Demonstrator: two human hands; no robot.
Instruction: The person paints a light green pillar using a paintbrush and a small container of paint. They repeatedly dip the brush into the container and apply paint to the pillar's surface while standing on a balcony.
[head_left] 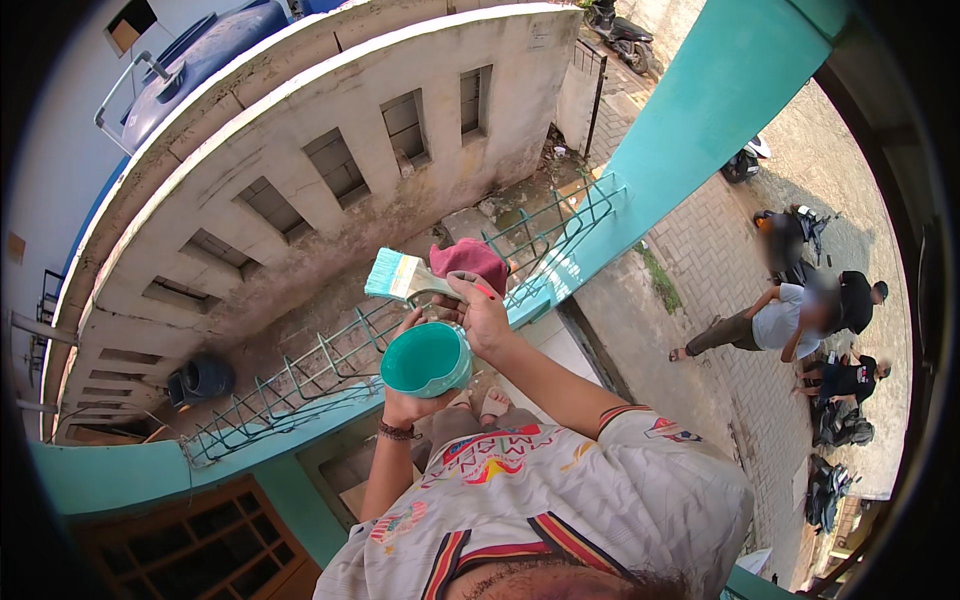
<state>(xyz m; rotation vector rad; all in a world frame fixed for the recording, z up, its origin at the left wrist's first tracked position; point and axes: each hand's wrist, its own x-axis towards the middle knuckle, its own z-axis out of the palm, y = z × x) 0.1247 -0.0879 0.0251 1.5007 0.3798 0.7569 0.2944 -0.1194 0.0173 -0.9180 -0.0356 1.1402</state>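
My left hand [412, 404] is wrapped round a small bowl [463, 372] of turquoise paint [422, 356], held out in front of my chest. Just above the bowl's far rim, my right hand [482, 318] grips a paintbrush [403, 276] by its handle. The wide bristles are coated in turquoise and point to the left. Behind the brush there is a dark pink cloth [472, 262]; whether it hangs on the metal rack or touches my fingers, I cannot tell.
A green metal bar rack [325, 362] runs along the turquoise ledge, which meets a turquoise pillar [690, 125] at right. Beyond stands a stained wall [270, 160] with openings. Several people, including one in a light shirt [790, 310], and parked motorbikes are on the paving at right.
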